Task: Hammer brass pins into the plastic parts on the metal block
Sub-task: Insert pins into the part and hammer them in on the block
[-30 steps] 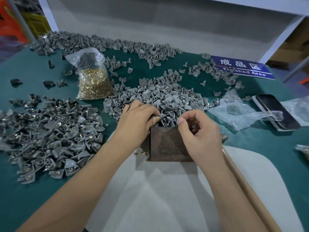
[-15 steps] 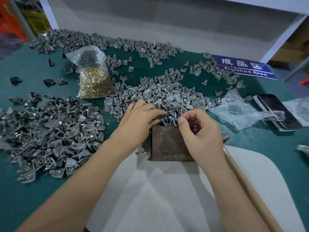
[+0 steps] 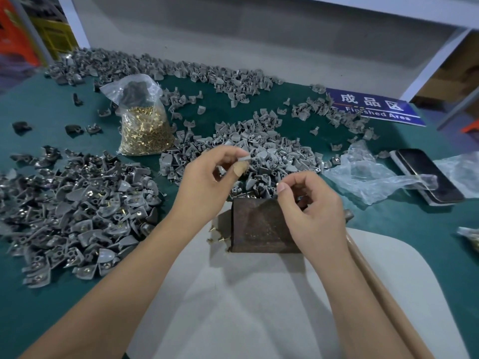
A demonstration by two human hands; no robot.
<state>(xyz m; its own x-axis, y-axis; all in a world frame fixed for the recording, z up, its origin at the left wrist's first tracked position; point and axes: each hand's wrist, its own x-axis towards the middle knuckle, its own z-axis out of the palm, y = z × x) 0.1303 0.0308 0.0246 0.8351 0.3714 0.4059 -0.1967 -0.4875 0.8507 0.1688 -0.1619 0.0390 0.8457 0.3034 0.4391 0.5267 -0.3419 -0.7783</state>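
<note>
Table, left edge: heap of pinned plastic parts (image 3: pixel 77 211); bag of brass pins (image 3: pixel 146 130) behind it, toward the far edge; left hand (image 3: pixel 207 187) has lifted off the metal block since a moment ago, now pinching a grey plastic part (image 3: pixel 243 158) above the unpinned pile (image 3: pixel 259 156); metal block (image 3: pixel 261 226) at table centre, on the white pad (image 3: pixel 259 307); right hand (image 3: pixel 311 211) at the block's top, fingertips pinched (a pin likely, too small to confirm); hammer handle (image 3: pixel 375 288) idle; seating comes next.
</note>
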